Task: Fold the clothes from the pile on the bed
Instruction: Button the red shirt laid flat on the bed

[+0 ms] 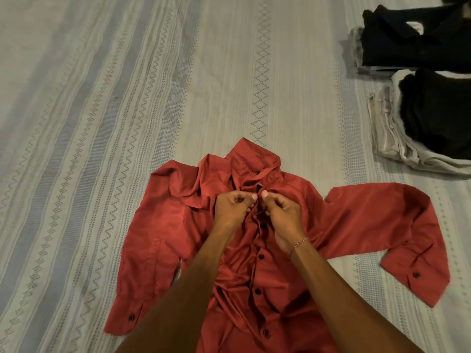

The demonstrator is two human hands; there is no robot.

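A red long-sleeved shirt (356, 217) with dark buttons lies front-up on the bed, collar pointing away from me and both sleeves spread out to the sides. My left hand (233, 208) and my right hand (281, 212) meet at the button placket just below the collar. Each pinches the red fabric on its own side of the placket. Several lower buttons look fastened. A thin bracelet circles my right wrist.
The bed is covered by a pale patterned sheet (127, 98). At the right edge stand two stacks of folded clothes: a dark garment (407, 44) on top at the back, and black cloth on beige folded pieces (397, 138) nearer.
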